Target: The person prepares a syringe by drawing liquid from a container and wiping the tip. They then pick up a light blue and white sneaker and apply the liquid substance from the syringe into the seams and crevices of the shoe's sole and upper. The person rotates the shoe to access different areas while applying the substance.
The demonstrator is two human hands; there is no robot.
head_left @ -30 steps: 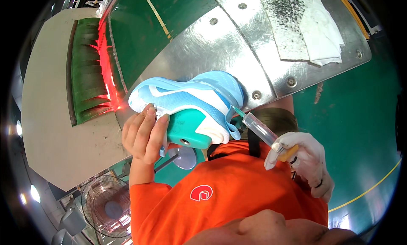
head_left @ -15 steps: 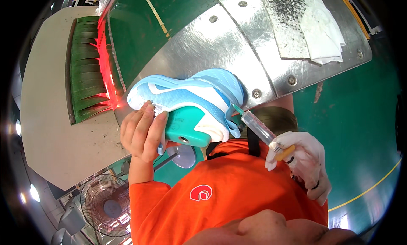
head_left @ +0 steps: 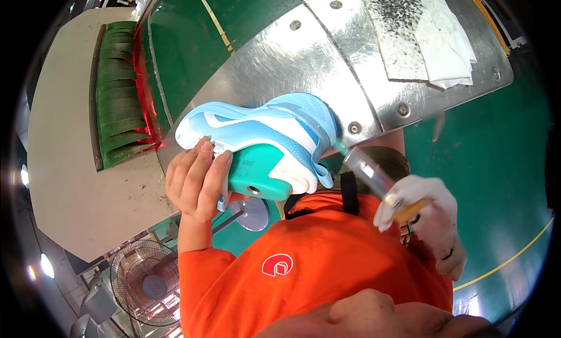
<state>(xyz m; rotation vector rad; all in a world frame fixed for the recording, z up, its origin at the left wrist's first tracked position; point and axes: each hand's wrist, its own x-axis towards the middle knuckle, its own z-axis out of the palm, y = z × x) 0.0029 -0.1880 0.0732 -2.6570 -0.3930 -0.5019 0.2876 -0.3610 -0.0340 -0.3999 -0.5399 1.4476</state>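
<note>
A light blue and white sports shoe lies tilted on its side at the metal table's near edge. Inside it sits a green shoe last with a round hole. Bare, my left hand has its fingers closed over the lace side of the shoe. In a white glove, my right hand is closed round a clear syringe, smeared by motion. Its green tip points at the heel edge of the shoe; whether they touch I cannot tell.
Shiny metal plates with bolts form the tabletop, beside a green conveyor belt. At the back right lie a black-speckled white cloth and a white cloth. Left, a green strip curtain hangs by red light. A fan stands lower left.
My right hand and the syringe have moved right and slightly down, drawing the tip back from the shoe's heel. My left hand and the shoe hardly moved. The red glow is dimmer.
</note>
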